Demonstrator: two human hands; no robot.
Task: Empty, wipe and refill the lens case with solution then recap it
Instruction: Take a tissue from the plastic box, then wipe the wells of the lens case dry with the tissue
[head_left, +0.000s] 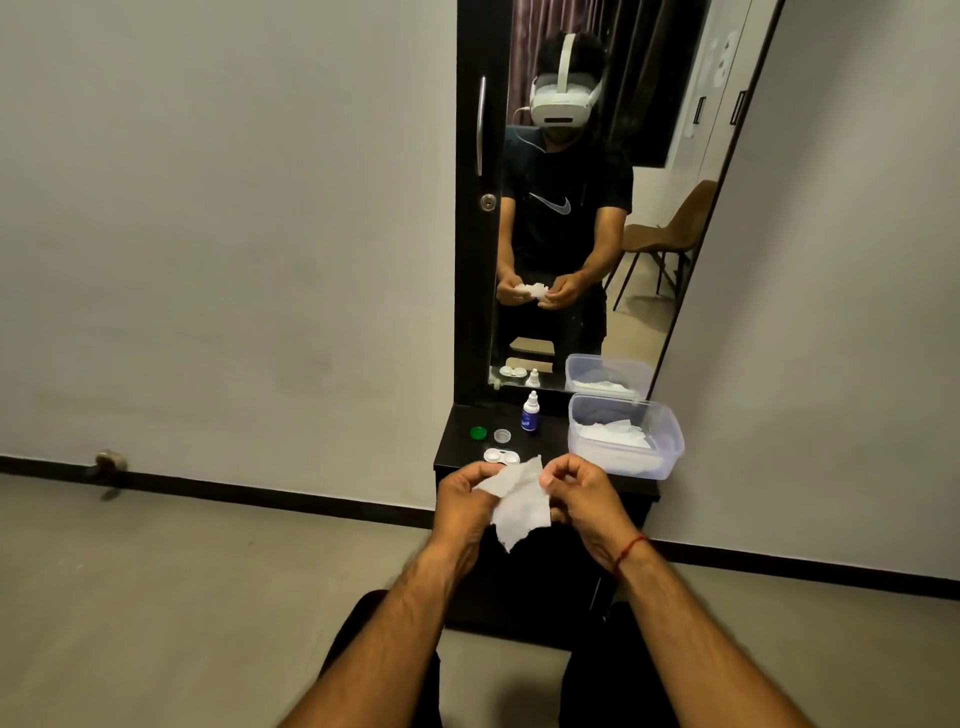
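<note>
At table front edge | left hand (464, 501), right hand (576, 491) pinch tissue (521, 506)

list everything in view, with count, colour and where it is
lens case: 1, white, uncapped, front of the table
green cap: 1, green, behind the case
clear cap: 1, clear, beside the green cap
solution bottle: 1, white with blue label, upright at the back
tub: 1, clear, table's right side, tissues inside
mirror: 1, dark-framed, above the table
tissue: 1, white, between both hands
left hand: grips the tissue
right hand: pinches the tissue's edge
</note>
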